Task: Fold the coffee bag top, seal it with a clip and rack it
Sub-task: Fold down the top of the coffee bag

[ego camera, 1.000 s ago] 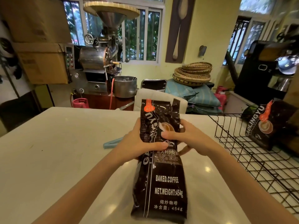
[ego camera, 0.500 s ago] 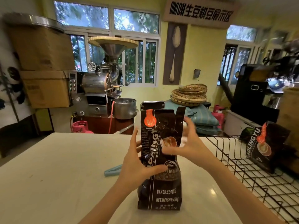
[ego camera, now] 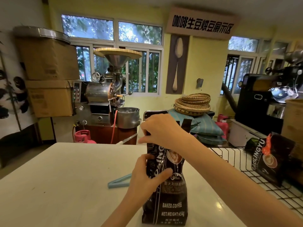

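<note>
A black coffee bag [ego camera: 170, 192] with white lettering stands upright on the white table [ego camera: 68, 174]. My left hand [ego camera: 147, 176] grips its left side at mid-height, thumb across the front. My right hand [ego camera: 162, 130] is closed over the bag's top, hiding most of it; one black corner sticks up to the right. A light blue clip [ego camera: 118, 181] lies flat on the table just left of the bag, partly behind my left hand. A black wire rack [ego camera: 246, 163] sits at the right.
A second black coffee bag [ego camera: 273, 159] leans in the wire rack. Beyond the table's far edge stand a coffee roaster [ego camera: 105, 94], a pink gas cylinder [ego camera: 82, 136], cardboard boxes [ego camera: 49, 76] and stacked woven trays [ego camera: 193, 104].
The bag went from lying tilted toward me to standing upright. My right hand moved up from the bag's middle onto its top. The camera view tilted upward.
</note>
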`<act>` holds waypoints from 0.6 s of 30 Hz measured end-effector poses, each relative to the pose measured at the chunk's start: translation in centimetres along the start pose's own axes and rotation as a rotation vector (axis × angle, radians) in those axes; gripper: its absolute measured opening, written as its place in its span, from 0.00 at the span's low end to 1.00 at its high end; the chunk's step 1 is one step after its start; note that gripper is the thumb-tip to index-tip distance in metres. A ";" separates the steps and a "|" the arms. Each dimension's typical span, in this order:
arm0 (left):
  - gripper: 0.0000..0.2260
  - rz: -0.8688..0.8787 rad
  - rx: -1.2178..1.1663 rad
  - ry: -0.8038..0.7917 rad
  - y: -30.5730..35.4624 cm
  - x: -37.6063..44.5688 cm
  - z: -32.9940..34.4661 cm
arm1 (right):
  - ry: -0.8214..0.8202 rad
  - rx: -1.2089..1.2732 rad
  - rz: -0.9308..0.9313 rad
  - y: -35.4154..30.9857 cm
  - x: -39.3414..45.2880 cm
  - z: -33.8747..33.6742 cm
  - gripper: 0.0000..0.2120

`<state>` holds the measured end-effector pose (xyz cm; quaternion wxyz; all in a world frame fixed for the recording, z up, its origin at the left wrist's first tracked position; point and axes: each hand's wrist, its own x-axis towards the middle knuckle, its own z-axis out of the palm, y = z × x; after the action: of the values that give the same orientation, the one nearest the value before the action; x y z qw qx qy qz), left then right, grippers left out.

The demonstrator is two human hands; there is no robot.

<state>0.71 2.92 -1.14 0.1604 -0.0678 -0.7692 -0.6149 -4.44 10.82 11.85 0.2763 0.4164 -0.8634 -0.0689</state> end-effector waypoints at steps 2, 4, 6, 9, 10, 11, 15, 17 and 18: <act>0.35 -0.014 -0.013 0.048 0.6 0.3 0.8 | 0.050 -0.047 -0.013 -0.1 0.2 0.4 0.21; 0.30 -0.011 -0.015 0.093 0.9 0.6 1.5 | 0.086 -0.103 0.013 -0.1 0.1 0.6 0.26; 0.23 -0.001 -0.038 0.121 1.0 0.6 2.0 | 0.128 -0.129 0.073 0.2 0.1 0.6 0.29; 0.19 0.039 -0.084 0.133 1.1 0.1 2.3 | 0.226 -0.088 0.176 1.3 -0.1 0.6 0.29; 0.19 0.046 -0.096 0.128 1.1 -0.2 2.3 | 0.283 -0.058 0.200 1.6 -0.2 0.7 0.30; 0.19 0.050 -0.108 0.124 1.1 -0.5 2.4 | 0.356 -0.043 0.216 1.8 -0.3 0.8 0.30; 0.14 0.089 -0.133 0.142 0.6 -1.4 2.2 | 0.603 -0.043 0.246 2.2 -0.6 1.6 0.30; 0.13 0.099 -0.160 0.172 0.4 -1.9 2.1 | 0.667 -0.065 0.230 2.1 -0.7 2.0 0.30; 0.13 0.099 -0.175 0.184 0.4 -2.1 2.2 | 0.690 -0.070 0.218 1.9 -0.6 2.1 0.30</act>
<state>2.48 5.30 -1.88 0.2539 -0.0625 -0.6904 -0.6745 -6.58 12.23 10.50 0.5710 0.3109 -0.7560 0.0761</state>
